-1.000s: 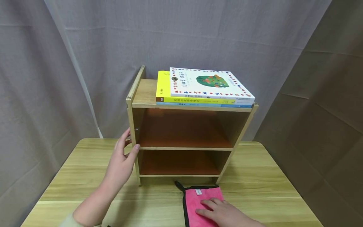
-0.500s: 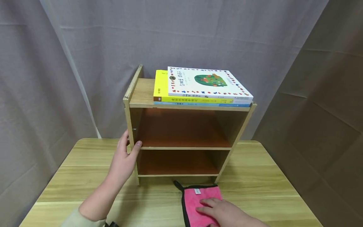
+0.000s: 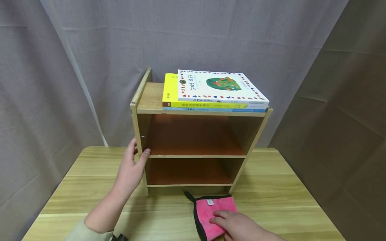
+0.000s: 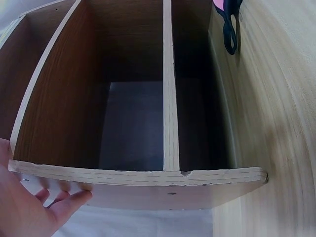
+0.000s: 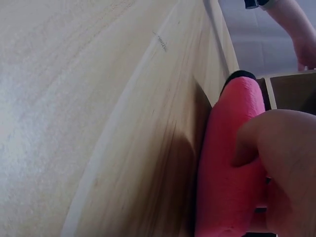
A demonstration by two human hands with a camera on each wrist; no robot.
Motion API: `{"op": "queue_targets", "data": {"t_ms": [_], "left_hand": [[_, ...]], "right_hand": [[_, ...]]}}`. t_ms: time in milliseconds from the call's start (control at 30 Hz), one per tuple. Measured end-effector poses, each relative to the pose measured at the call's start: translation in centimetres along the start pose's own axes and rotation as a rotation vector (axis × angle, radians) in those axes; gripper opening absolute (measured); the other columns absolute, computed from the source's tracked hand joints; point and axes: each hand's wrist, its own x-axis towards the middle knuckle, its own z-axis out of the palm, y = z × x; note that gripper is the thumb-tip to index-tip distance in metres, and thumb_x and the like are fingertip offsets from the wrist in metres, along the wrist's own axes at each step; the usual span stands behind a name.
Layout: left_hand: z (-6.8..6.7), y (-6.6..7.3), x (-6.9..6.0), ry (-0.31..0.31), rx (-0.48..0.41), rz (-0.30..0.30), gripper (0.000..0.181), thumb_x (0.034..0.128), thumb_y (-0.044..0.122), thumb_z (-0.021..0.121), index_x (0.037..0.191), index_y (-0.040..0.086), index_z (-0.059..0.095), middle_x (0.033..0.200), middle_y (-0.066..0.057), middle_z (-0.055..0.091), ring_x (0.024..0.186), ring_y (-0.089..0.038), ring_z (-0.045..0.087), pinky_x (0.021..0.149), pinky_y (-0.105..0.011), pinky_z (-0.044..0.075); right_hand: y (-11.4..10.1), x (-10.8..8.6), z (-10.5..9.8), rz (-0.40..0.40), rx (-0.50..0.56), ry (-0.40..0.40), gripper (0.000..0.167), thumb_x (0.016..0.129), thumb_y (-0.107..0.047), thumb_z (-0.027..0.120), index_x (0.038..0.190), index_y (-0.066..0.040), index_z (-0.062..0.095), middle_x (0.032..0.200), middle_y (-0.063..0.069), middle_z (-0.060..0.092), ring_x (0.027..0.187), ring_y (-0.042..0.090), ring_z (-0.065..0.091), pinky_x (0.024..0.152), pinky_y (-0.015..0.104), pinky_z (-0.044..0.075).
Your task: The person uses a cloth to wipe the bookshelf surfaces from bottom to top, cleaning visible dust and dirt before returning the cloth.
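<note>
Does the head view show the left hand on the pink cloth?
No, the left hand grips the shelf, while the right hand is on the pink cloth.

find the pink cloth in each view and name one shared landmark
Head: pink cloth, bottom, just right of centre.
Left wrist: a bit of it and its black loop, top right.
Right wrist: right of centre, reaching the bottom.
Shared landmark: the wooden shelf, in all three.

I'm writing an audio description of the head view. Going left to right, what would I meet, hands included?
Left hand → pink cloth with black edging → right hand → dark brown curtain.
</note>
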Motion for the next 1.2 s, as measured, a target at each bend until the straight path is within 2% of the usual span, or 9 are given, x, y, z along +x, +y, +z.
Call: {"op": "queue_targets", "data": {"t_ms": [167, 300, 467, 633, 867, 1033, 1200], "left_hand": [[0.0, 0.0, 0.0, -0.003, -0.015, -0.013, 0.057, 0.1001, 0.041, 0.056, 0.152, 0.031, 0.035, 0.15, -0.007, 0.038, 0.133, -0.036, 0.041, 0.101, -0.06, 0.04], [0.1, 0.0, 0.0, -0.007, -0.029, -0.024, 0.057, 0.1002, 0.04, 0.057, 0.152, 0.032, 0.035, 0.151, -0.007, 0.037, 0.134, -0.037, 0.04, 0.102, -0.062, 0.038], [0.2, 0.0, 0.0, -0.009, -0.041, -0.036, 0.056, 0.1004, 0.041, 0.056, 0.152, 0.032, 0.035, 0.152, -0.007, 0.035, 0.135, -0.037, 0.038, 0.103, -0.062, 0.037], [0.2, 0.0, 0.0, -0.002, -0.041, -0.033, 0.056, 0.1005, 0.04, 0.056, 0.152, 0.032, 0.035, 0.152, -0.007, 0.036, 0.135, -0.038, 0.038, 0.103, -0.062, 0.038], [0.2, 0.0, 0.0, -0.002, -0.048, -0.031, 0.057, 0.1007, 0.038, 0.057, 0.153, 0.031, 0.034, 0.151, -0.008, 0.036, 0.135, -0.037, 0.038, 0.102, -0.06, 0.04], [0.2, -0.1, 0.0, -0.003, -0.06, -0.048, 0.058, 0.0999, 0.039, 0.058, 0.152, 0.032, 0.034, 0.151, -0.007, 0.036, 0.135, -0.035, 0.039, 0.1, -0.058, 0.043], [0.1, -0.2, 0.0, -0.002, -0.072, -0.064, 0.057, 0.0995, 0.038, 0.059, 0.152, 0.033, 0.035, 0.15, -0.006, 0.036, 0.134, -0.035, 0.04, 0.098, -0.056, 0.046]], "right_hand": [[0.0, 0.2, 0.0, 0.043, 0.068, 0.047, 0.037, 0.077, -0.004, 0.068, 0.112, -0.014, 0.065, 0.112, -0.001, 0.065, 0.1, 0.013, 0.063, 0.082, 0.031, 0.055], [-0.1, 0.4, -0.3, 0.079, 0.064, 0.042, 0.029, 0.08, -0.008, 0.069, 0.107, -0.017, 0.065, 0.1, -0.008, 0.062, 0.09, 0.007, 0.059, 0.075, 0.028, 0.054], [0.2, 0.5, -0.2, 0.04, -0.02, 0.083, 0.021, 0.081, -0.015, 0.07, 0.101, -0.019, 0.065, 0.088, -0.013, 0.055, 0.081, 0.004, 0.051, 0.071, 0.024, 0.05], [0.9, 0.6, 0.1, 0.026, -0.008, 0.105, 0.015, 0.083, -0.017, 0.067, 0.097, -0.021, 0.065, 0.086, -0.015, 0.055, 0.078, 0.002, 0.049, 0.069, 0.022, 0.048], [1.6, 0.7, 0.4, -0.006, 0.009, 0.164, 0.016, 0.079, -0.02, 0.071, 0.093, -0.024, 0.065, 0.086, -0.017, 0.059, 0.075, -0.001, 0.051, 0.064, 0.017, 0.045], [1.9, 1.0, 0.7, -0.078, -0.035, 0.245, 0.022, 0.077, -0.035, 0.079, 0.09, -0.026, 0.063, 0.083, -0.018, 0.059, 0.073, -0.003, 0.053, 0.063, 0.016, 0.045], [1.8, 1.2, 0.8, -0.077, -0.07, 0.251, 0.031, 0.079, -0.048, 0.079, 0.098, -0.027, 0.066, 0.091, -0.016, 0.062, 0.079, 0.0, 0.058, 0.065, 0.021, 0.049]]}}
